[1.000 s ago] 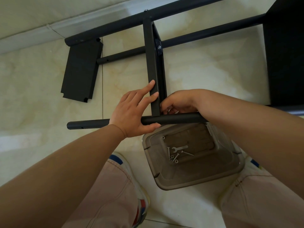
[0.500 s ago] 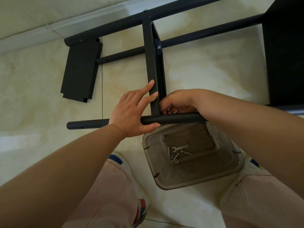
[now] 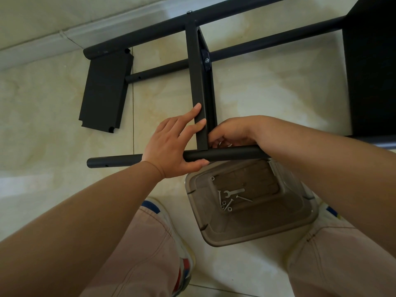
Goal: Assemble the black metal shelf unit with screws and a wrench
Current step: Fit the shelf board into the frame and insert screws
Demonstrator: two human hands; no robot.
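Note:
The black shelf frame lies on the tiled floor. The near black tube (image 3: 225, 154) runs left to right, and an upright shelf panel (image 3: 197, 82) meets it at a right angle. My left hand (image 3: 171, 146) grips this tube with the thumb underneath, its straight fingers pressing on the panel's edge. My right hand (image 3: 231, 133) has curled fingers tucked into the corner where panel and tube join; what they pinch is hidden. A small wrench (image 3: 233, 192) and several screws (image 3: 225, 202) and nuts lie in a clear plastic lid (image 3: 252, 230) below the tube.
A loose black shelf panel (image 3: 105, 91) lies flat at the left. Two far tubes (image 3: 267, 42) cross the top, bolted to the upright panel. A large black panel (image 3: 372, 67) fills the right edge. My knees and shoes flank the lid.

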